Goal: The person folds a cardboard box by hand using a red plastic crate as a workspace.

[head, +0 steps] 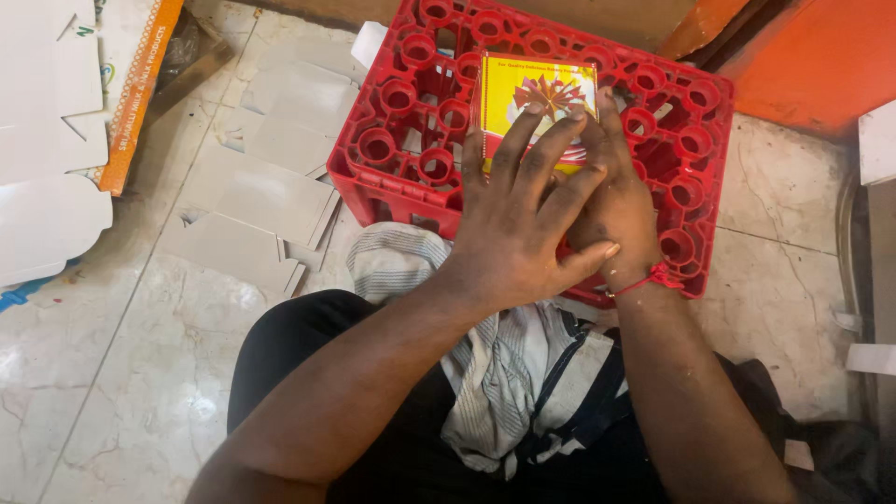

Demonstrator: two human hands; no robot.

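Observation:
A small yellow cardboard box [537, 89] with red edges and a red flower print rests on top of an upturned red plastic crate [411, 103]. My left hand [518, 224] lies flat over the box's near side, fingers spread and pressing on it. My right hand [621, 201] is partly tucked under the left one, its fingers along the box's right edge. A red thread is tied around my right wrist. The near part of the box is hidden by my hands.
Several flat grey carton blanks [261, 196] lie on the marble floor left of the crate. White unfolded cartons [47, 121] sit at the far left. A striped cloth [504, 364] lies over my lap. An orange wall [821, 56] stands at the right.

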